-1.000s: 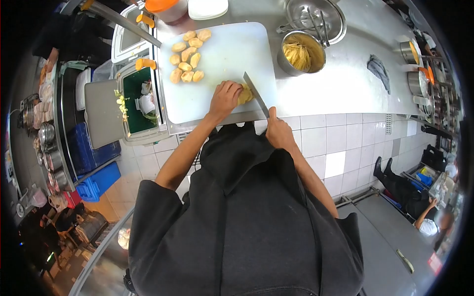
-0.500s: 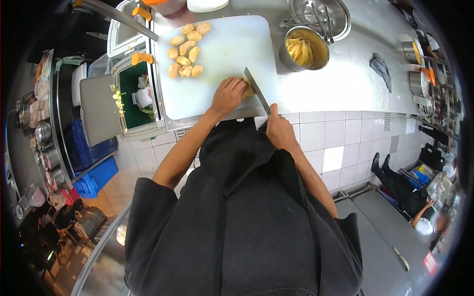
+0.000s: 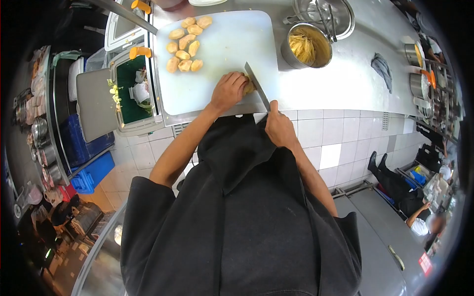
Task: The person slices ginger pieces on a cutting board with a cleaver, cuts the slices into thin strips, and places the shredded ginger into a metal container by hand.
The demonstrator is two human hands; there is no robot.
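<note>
On the white cutting board, my left hand has its fingers curled over a yellowish potato near the board's front edge. My right hand grips a knife by its handle, which the fist mostly hides. The blade lies along the right side of the potato, its tip pointing away from me. Several whole peeled potatoes lie in a cluster at the board's upper left. How far the potato is cut cannot be made out under my fingers.
Right of the board stand a steel pot of yellow strips and a metal bowl with utensils. A grey cloth lies farther right. An open green-lined bin adjoins the board's left. Another person is at far right.
The view has shifted slightly, so the board and potatoes sit a little higher. My left hand stays on the potato and the knife remains beside it.
</note>
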